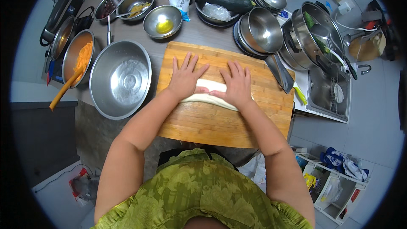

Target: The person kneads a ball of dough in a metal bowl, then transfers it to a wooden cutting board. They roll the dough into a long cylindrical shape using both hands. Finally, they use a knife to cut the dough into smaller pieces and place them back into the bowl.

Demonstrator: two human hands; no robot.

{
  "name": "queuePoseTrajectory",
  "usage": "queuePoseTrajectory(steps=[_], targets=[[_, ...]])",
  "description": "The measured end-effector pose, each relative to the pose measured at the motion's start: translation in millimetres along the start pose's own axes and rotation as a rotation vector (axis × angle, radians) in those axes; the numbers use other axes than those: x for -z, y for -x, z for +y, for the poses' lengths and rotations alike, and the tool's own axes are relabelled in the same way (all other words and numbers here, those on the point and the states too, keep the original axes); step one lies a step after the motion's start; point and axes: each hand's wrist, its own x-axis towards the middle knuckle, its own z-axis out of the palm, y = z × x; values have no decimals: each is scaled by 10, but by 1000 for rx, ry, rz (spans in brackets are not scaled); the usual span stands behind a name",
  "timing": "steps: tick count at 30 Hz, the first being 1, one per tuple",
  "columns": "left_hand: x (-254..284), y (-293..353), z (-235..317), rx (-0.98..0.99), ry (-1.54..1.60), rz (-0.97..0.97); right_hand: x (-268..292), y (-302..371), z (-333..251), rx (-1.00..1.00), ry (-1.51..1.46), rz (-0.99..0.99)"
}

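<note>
A white length of dough (pixel 206 85) lies crosswise on a wooden cutting board (pixel 220 125). My left hand (pixel 185 78) rests flat on its left part, fingers spread and pointing away from me. On the right part lies my right hand (pixel 236 85), palm down with fingers apart. Both thumbs point inward over the dough and nearly meet at the middle. Beneath my palms the dough is hidden; its near edge shows as a long strip below the thumbs.
A large steel bowl (pixel 121 80) stands left of the board, beside a bowl of orange shreds (pixel 84 57). Behind is a bowl with yellow liquid (pixel 163 26). A knife (pixel 279 74) overlaps the board's right edge. Stacked bowls (pixel 260 32), a pot (pixel 318 29) and a sink (pixel 328 91) are rightward.
</note>
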Motion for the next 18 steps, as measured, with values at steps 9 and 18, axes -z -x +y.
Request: queuePoseTrajectory(steps=[9, 18], targets=[[75, 3, 37, -136, -45, -30, -50, 17, 19, 44, 70, 14], [-22, 959, 322, -321, 82, 189, 229, 1076, -652, 14, -71, -132]])
